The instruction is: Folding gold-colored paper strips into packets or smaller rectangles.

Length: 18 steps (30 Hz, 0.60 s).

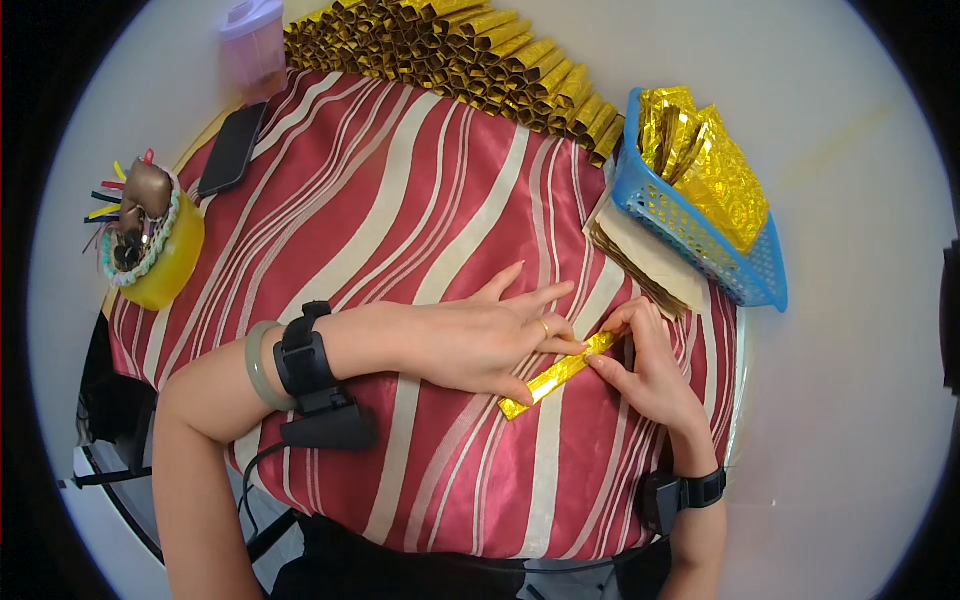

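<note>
A narrow, flat strip of folded gold foil paper (556, 378) lies slantwise on the striped cloth, its upper end toward the right. My left hand (485, 345), palm down, has its thumb on the strip's lower end and its bent index finger at the upper edge. Its other fingers stretch out above the cloth, and one wears a ring. The thumb and fingertips of my right hand (650, 365) pinch the strip near its upper end. Black strapped devices sit on both wrists, and a pale bangle circles my left forearm.
A blue basket (690, 238) holds gold foil sheets (722, 180); a paper stack (655, 262) lies beside it. Many rolled gold foil tubes (450, 50) are piled along the far edge. At left are a phone (233, 150), a purple-lidded cup (254, 60) and a yellow container (172, 262).
</note>
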### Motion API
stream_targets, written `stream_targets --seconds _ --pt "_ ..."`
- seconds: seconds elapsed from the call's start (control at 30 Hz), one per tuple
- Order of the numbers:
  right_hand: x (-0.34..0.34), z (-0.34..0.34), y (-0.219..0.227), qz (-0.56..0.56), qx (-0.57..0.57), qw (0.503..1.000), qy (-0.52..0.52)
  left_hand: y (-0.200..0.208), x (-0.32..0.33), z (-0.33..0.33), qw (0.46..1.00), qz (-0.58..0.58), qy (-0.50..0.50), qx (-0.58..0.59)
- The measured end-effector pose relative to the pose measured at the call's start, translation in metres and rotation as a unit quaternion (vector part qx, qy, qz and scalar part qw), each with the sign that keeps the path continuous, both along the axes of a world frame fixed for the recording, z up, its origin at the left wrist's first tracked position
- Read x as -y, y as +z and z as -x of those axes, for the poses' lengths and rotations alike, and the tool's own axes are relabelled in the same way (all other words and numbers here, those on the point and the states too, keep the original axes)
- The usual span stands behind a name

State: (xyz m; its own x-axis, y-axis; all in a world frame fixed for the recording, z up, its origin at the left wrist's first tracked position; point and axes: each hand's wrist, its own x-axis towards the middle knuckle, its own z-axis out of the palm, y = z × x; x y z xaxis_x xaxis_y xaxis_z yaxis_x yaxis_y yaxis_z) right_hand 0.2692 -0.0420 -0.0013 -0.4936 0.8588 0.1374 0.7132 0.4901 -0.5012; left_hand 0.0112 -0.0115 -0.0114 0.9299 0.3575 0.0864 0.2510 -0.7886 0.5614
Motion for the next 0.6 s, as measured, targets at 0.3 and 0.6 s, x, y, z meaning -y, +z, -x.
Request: stream_targets --seconds 0.3,0.6 --pt "0.004 0.005 0.001 0.005 0.033 0.999 -0.021 -0.006 0.000 0.001 1.000 -0.016 -0.008 0.014" --pt "0.007 0.013 0.004 -0.002 0.062 0.997 -0.036 0.000 -0.001 0.000 1.000 0.009 -0.009 -0.006"
